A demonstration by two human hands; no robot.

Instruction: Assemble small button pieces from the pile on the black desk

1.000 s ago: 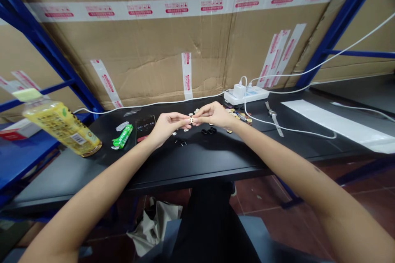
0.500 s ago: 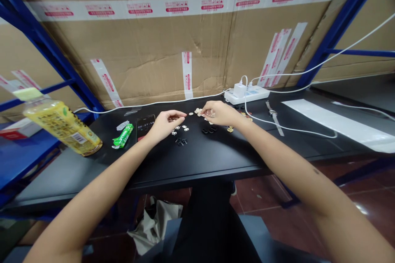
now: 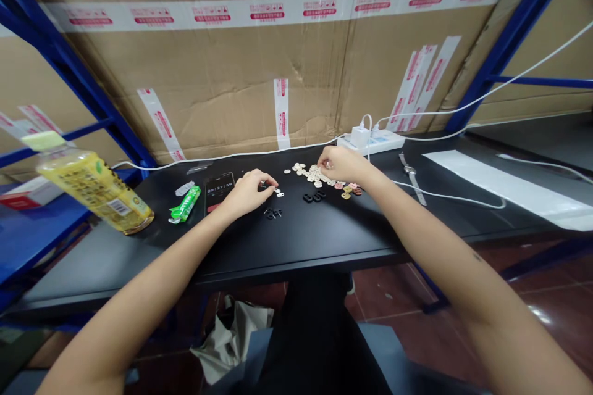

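Note:
My left hand (image 3: pixel 251 190) is low over the black table, its thumb and fingers curled close together beside several small white pieces (image 3: pixel 280 193); whether it holds one is hidden. Just below it lie small black pieces with pins (image 3: pixel 272 213). My right hand (image 3: pixel 341 163) rests at the back of a spread of cream pieces (image 3: pixel 317 176), fingers bent down onto them; what is between its fingertips is too small to make out. Thicker black pieces (image 3: pixel 314 197) lie in front of the spread. Yellow pieces (image 3: pixel 346 195) and pink pieces (image 3: pixel 355 188) are under the right wrist.
A phone (image 3: pixel 219 186) showing a timer, a green wrapper (image 3: pixel 187 204) and a tilted-looking yellow bottle (image 3: pixel 95 184) are on the left. Behind the right hand is a white power strip (image 3: pixel 387 141) with cables. A wristwatch (image 3: pixel 412 178) and a white sheet (image 3: pixel 509 188) lie right.
My right hand has moved right and slightly back, uncovering more cream pieces. My left hand has dropped slightly toward the white pieces and its fingers have curled in.

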